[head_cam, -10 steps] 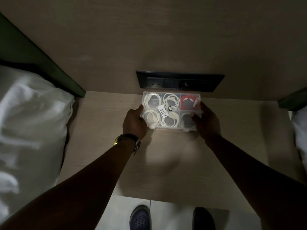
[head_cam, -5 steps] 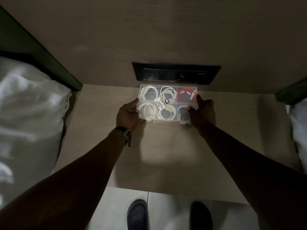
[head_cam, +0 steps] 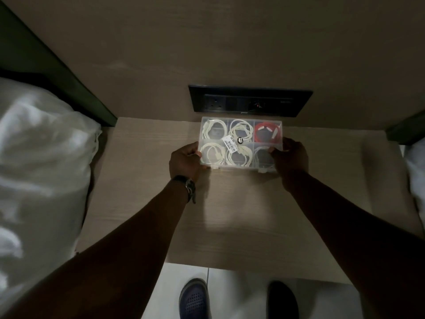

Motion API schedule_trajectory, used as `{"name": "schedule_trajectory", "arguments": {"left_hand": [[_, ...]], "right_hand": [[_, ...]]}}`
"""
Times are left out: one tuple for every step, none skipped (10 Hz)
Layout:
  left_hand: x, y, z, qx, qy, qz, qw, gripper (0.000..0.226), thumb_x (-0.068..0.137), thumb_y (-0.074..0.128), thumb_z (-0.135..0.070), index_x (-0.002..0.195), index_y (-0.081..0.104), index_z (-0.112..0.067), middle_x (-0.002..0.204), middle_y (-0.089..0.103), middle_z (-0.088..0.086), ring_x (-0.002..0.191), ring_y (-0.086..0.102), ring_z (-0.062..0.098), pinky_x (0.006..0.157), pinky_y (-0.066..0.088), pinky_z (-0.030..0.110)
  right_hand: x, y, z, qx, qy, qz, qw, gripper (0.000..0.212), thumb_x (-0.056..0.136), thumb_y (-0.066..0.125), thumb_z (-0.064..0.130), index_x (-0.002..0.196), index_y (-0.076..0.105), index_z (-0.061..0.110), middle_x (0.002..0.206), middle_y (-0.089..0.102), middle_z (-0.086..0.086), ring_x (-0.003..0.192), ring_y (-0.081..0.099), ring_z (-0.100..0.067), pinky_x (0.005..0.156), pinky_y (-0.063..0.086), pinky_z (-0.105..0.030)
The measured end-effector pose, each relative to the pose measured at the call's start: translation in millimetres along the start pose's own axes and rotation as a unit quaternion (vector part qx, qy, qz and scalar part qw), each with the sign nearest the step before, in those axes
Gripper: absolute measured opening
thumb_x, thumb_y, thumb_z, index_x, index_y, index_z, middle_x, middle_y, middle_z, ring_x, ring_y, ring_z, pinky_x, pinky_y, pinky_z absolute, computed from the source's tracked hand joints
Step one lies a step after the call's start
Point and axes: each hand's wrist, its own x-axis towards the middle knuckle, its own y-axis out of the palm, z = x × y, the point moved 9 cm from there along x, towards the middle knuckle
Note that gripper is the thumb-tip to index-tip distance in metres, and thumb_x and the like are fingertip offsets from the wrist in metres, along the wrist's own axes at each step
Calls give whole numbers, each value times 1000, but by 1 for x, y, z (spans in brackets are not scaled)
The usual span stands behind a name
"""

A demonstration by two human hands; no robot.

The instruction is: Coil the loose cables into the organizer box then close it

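Observation:
A clear plastic organizer box (head_cam: 241, 125) lies flat at the back of the wooden bedside table, its lid down and a price sticker on top. Through the lid I see coiled white cables (head_cam: 239, 132) in several compartments and a red cable (head_cam: 268, 132) in the far right one. My left hand (head_cam: 184, 163) grips the box's left edge, thumb on the lid. My right hand (head_cam: 291, 158) grips the right edge, fingers over the near right compartment. Two small latches show on the front edge.
A black socket panel (head_cam: 249, 101) is set in the wall right behind the box. White bedding (head_cam: 41, 171) lies to the left, more bedding at the far right edge. The table top (head_cam: 230, 215) ends at a tiled floor where my shoes (head_cam: 194, 298) stand.
The box and both hands have shifted a little further back towards the wall panel. The grip on both edges stays the same.

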Motion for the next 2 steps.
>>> {"name": "schedule_trajectory", "arguments": {"left_hand": [[0,1,-5,38,19,1,999,29,89,61,-5,115,71,-15,119,72,9,105,69,30,94,56,48],[-11,2,-19,137,49,-3,989,34,92,58,-10,125,64,-12,133,64,10,124,58,28,110,44,39]], "right_hand": [[3,4,-1,-12,-5,18,1000,46,86,72,23,129,59,14,126,66,-9,101,64,-23,84,57,-36],[-1,3,8,-49,-21,50,997,41,92,64,27,131,60,15,129,61,-14,107,64,-31,89,58,-42]]}}
